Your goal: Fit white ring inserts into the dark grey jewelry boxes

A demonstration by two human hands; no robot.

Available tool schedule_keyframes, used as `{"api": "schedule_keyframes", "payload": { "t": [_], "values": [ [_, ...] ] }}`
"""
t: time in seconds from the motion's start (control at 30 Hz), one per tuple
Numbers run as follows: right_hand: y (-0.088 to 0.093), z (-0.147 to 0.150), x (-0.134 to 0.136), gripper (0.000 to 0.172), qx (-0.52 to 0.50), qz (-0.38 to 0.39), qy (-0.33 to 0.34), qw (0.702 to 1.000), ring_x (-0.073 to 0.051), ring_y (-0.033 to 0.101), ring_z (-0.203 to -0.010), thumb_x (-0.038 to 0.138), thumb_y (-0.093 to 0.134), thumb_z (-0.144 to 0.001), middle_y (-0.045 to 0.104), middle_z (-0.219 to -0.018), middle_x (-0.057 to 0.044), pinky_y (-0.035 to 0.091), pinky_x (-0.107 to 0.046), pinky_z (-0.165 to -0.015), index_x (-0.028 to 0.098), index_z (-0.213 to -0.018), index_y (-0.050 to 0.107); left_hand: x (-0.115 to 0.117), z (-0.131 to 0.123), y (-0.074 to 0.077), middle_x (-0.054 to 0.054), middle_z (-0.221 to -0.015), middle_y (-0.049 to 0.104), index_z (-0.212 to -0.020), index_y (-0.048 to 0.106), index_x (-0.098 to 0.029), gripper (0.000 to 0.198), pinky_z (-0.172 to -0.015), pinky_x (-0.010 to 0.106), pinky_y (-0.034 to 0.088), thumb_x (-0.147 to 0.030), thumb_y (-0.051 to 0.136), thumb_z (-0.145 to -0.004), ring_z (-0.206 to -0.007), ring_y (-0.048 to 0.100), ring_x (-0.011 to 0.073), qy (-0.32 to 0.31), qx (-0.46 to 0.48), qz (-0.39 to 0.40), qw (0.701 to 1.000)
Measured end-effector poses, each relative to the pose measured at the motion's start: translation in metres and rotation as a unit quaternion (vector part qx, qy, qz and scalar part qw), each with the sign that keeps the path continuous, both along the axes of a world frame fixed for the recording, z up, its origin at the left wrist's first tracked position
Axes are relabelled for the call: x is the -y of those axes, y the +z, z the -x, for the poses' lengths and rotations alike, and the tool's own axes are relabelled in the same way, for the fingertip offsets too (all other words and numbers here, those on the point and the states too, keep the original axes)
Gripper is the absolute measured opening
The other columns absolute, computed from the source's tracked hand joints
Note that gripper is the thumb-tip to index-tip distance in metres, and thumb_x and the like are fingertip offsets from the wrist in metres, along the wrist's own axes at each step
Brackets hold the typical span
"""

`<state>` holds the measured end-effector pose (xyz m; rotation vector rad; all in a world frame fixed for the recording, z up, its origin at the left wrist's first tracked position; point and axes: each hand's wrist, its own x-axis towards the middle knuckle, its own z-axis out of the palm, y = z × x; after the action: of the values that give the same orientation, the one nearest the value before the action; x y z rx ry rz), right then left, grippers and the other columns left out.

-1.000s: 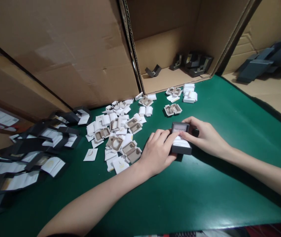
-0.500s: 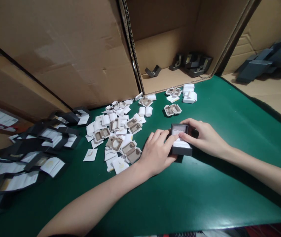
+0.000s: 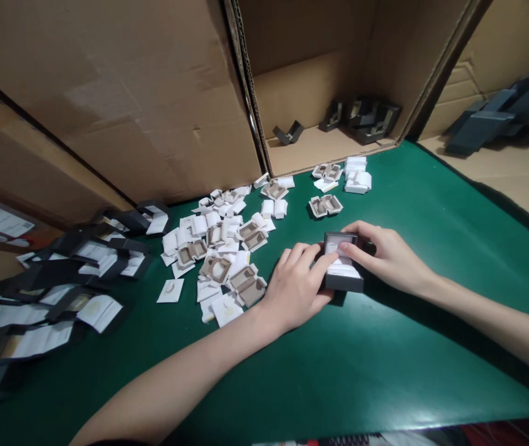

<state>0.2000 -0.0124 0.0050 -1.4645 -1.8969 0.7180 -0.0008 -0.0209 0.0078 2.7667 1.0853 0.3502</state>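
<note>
A small black jewelry box point(image 3: 344, 282) with a white lining stands with its lid raised, just above the green table. My left hand point(image 3: 295, 284) grips it from the left, its thumb low by the base and the index finger reaching to the white insert. On the other side, my right hand point(image 3: 383, 254) holds the raised lid, with the thumb inside on the white lining and the other fingers behind. Left of my left hand lie white paper inserts point(image 3: 227, 310) and folded grey-brown card inserts point(image 3: 247, 285) in a loose pile.
Several open black boxes point(image 3: 101, 257) with white linings crowd the left side. A large cardboard carton point(image 3: 301, 155) at the back contains more black boxes point(image 3: 371, 118). Dark boxes point(image 3: 480, 130) lie on cardboard at the right. Another folded insert point(image 3: 324, 205) lies beyond my hands.
The held box has shifted very slightly right, and my right thumb has moved up a little on the lid lining. Both hands keep their hold; the surroundings look the same.
</note>
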Motion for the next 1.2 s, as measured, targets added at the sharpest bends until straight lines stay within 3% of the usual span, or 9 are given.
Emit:
{"api": "schedule_keyframes", "payload": {
  "t": [0.63, 0.8, 0.9, 0.97, 1.07, 1.13, 1.2],
  "values": [
    [-0.001, -0.001, 0.0, 0.026, 0.017, -0.014, 0.013, 1.0, -0.015, 0.058, -0.062, 0.041, 0.048, -0.088, 0.067, -0.074, -0.002, 0.04, -0.027, -0.054, 0.019, -0.096, 0.06, 0.0, 0.0, 0.001, 0.013, -0.132, 0.049, -0.13, 0.044, -0.019, 0.047, -0.089, 0.045, 0.043, -0.025, 0.055, -0.085, -0.117, 0.046, 0.0304, -0.003, 0.005, 0.019, 1.0],
    [0.0, 0.0, -0.001, 0.026, 0.032, -0.044, 0.019, 0.998, -0.015, 0.057, -0.059, 0.039, 0.048, -0.088, 0.066, -0.071, -0.002, 0.041, -0.028, -0.057, 0.018, -0.096, 0.061, 0.002, 0.001, 0.0, 0.016, -0.151, 0.022, -0.136, 0.03, -0.02, 0.065, -0.105, 0.048, 0.038, -0.024, 0.064, -0.081, -0.135, 0.033, 0.0297, -0.012, 0.126, 0.051, 0.991],
    [-0.002, -0.001, -0.002, 0.027, 0.026, -0.041, 0.017, 0.999, -0.016, 0.058, -0.061, 0.041, 0.049, -0.088, 0.067, -0.072, -0.003, 0.042, -0.028, -0.057, 0.019, -0.096, 0.061, 0.003, 0.001, -0.001, 0.016, -0.152, 0.019, -0.138, 0.025, -0.023, 0.074, -0.107, 0.05, 0.039, -0.037, 0.069, -0.08, -0.139, 0.028, 0.0309, -0.035, 0.197, 0.107, 0.974],
    [-0.003, -0.001, -0.001, 0.026, 0.019, -0.039, 0.008, 0.999, -0.016, 0.058, -0.062, 0.04, 0.049, -0.088, 0.067, -0.074, -0.003, 0.043, -0.029, -0.058, 0.019, -0.098, 0.061, 0.004, 0.0, -0.001, 0.016, -0.152, 0.022, -0.138, 0.024, -0.024, 0.07, -0.101, 0.047, 0.045, -0.044, 0.064, -0.083, -0.136, 0.033, 0.0302, -0.019, 0.258, 0.167, 0.951],
    [-0.004, -0.001, 0.004, 0.022, 0.007, -0.067, 0.008, 0.998, -0.017, 0.06, -0.067, 0.035, 0.049, -0.088, 0.067, -0.082, -0.005, 0.045, -0.029, -0.06, 0.019, -0.1, 0.058, 0.004, -0.003, 0.001, 0.014, -0.144, 0.037, -0.136, 0.023, -0.026, 0.056, -0.086, 0.037, 0.055, -0.036, 0.054, -0.09, -0.125, 0.047, 0.0247, 0.032, 0.333, 0.244, 0.91],
    [-0.004, 0.001, 0.008, 0.016, 0.006, -0.107, 0.033, 0.994, -0.017, 0.061, -0.071, 0.031, 0.049, -0.089, 0.066, -0.085, -0.006, 0.047, -0.029, -0.062, 0.02, -0.098, 0.057, 0.004, -0.004, 0.003, 0.011, -0.132, 0.049, -0.136, 0.023, -0.026, 0.052, -0.082, 0.035, 0.056, -0.024, 0.049, -0.091, -0.115, 0.055, 0.0213, 0.052, 0.333, 0.254, 0.907],
    [-0.004, 0.002, 0.011, 0.012, 0.009, -0.151, 0.064, 0.986, -0.018, 0.062, -0.074, 0.027, 0.049, -0.088, 0.066, -0.086, -0.006, 0.048, -0.03, -0.064, 0.021, -0.095, 0.056, 0.006, -0.004, 0.005, 0.008, -0.124, 0.056, -0.134, 0.026, -0.026, 0.05, -0.086, 0.036, 0.055, -0.014, 0.045, -0.089, -0.111, 0.058, 0.0201, 0.053, 0.308, 0.227, 0.922]
  ]
}}
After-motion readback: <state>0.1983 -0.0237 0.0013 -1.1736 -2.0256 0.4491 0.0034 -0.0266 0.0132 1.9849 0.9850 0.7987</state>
